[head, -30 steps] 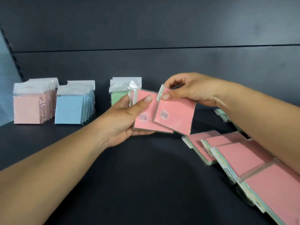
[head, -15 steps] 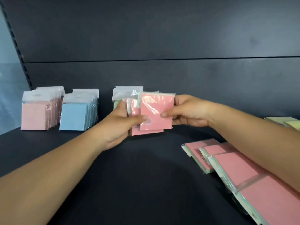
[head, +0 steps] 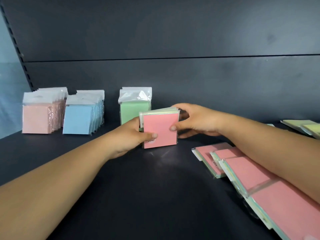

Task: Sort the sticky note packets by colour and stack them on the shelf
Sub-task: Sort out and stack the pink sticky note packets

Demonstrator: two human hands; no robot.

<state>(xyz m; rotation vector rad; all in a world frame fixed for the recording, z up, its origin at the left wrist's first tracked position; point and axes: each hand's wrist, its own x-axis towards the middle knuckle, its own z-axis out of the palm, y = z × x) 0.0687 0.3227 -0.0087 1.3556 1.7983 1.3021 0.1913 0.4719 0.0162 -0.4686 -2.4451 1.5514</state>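
Both my hands hold a small stack of pink sticky note packets [head: 161, 130] upright, its bottom edge on the dark shelf [head: 121, 187], just in front of the green ones. My left hand [head: 129, 136] grips the stack's left side with the thumb across the front. My right hand [head: 192, 121] grips the right side, thumb in front and fingers behind. At the back stand upright rows of pale pink packets [head: 39, 116], blue packets [head: 81, 118] and green packets [head: 134, 110].
Several pink-topped packets [head: 245, 172] lie flat in an overlapping row at the right, partly under my right forearm. A few yellow-green packets [head: 303, 126] lie at the far right. The shelf's dark back wall [head: 173, 75] rises behind the rows.
The two pink packets that my hands held apart have been brought together into one stack. The stack has come down from the air until it stands on the shelf.
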